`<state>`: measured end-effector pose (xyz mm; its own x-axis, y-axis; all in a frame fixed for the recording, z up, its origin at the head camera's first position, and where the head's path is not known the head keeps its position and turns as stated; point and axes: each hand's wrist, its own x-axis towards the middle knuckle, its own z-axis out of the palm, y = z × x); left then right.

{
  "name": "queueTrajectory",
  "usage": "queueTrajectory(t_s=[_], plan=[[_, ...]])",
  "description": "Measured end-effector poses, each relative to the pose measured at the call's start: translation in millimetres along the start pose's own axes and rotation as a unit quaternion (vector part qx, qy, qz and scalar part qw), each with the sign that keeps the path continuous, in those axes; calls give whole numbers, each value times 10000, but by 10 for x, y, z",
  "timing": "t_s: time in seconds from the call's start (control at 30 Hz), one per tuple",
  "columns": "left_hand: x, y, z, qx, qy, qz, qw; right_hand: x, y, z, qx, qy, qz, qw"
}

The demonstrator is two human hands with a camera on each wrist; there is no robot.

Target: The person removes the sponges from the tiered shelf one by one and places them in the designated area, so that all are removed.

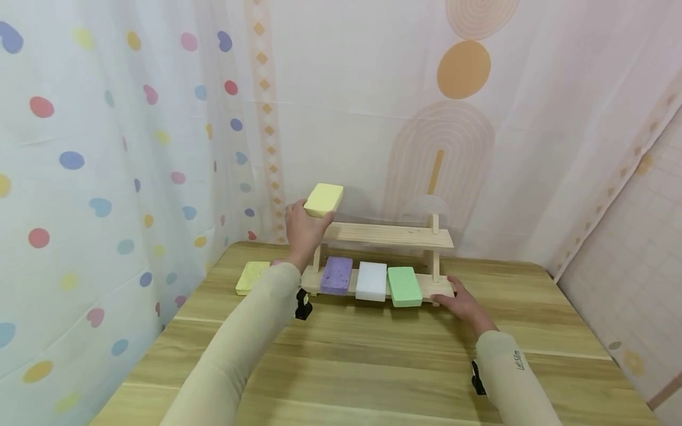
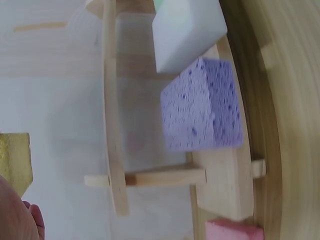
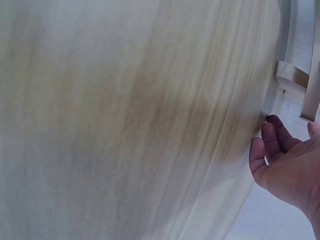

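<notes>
My left hand (image 1: 305, 229) holds a yellow sponge block (image 1: 325, 199) in the air, over the left end of a wooden stand's upper board (image 1: 389, 234). In the left wrist view only part of this sponge (image 2: 16, 159) shows. On the lower board (image 1: 428, 286) lie a purple sponge (image 1: 337, 276), a white sponge (image 1: 371, 281) and a green sponge (image 1: 405, 287), side by side. My right hand (image 1: 465, 302) grips the right end of the lower board, thumb at its front edge. The right wrist view shows its bent fingers (image 3: 272, 142) beside the stand.
Another yellow block (image 1: 252, 277) lies on the wooden table (image 1: 341, 367), left of the stand. A pink block (image 2: 233, 230) sits by the stand's left end, mostly behind my left arm in the head view. Patterned curtains (image 1: 341, 118) hang behind the table.
</notes>
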<state>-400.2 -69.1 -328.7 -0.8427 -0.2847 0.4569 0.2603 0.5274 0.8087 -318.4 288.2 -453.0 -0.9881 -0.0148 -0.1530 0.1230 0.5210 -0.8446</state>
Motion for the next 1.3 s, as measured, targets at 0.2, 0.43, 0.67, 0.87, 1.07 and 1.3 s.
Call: queueTrajectory(t_s=[0.2, 0.43, 0.67, 0.87, 1.07, 1.3], plan=[[81, -53, -182, 19, 141, -7, 9999, 10, 4, -24, -107, 1, 17, 9999], [165, -119, -423, -20, 242, -69, 9997, 27, 11, -51, -189, -2, 22, 9998], [274, -250, -628, 142, 372, -230, 9989, 7, 1, -43, -201, -1, -63, 9998], [355, -410, -808, 203, 530, -278, 9980, 24, 5, -41, -254, -22, -103, 9996], [384, -581, -986, 321, 627, -343, 9969, 43, 21, -38, -293, -44, -120, 9995], [361, -794, -1153, 293, 557, -570, 9964, 15, 5, -61, -313, -69, -107, 9994]])
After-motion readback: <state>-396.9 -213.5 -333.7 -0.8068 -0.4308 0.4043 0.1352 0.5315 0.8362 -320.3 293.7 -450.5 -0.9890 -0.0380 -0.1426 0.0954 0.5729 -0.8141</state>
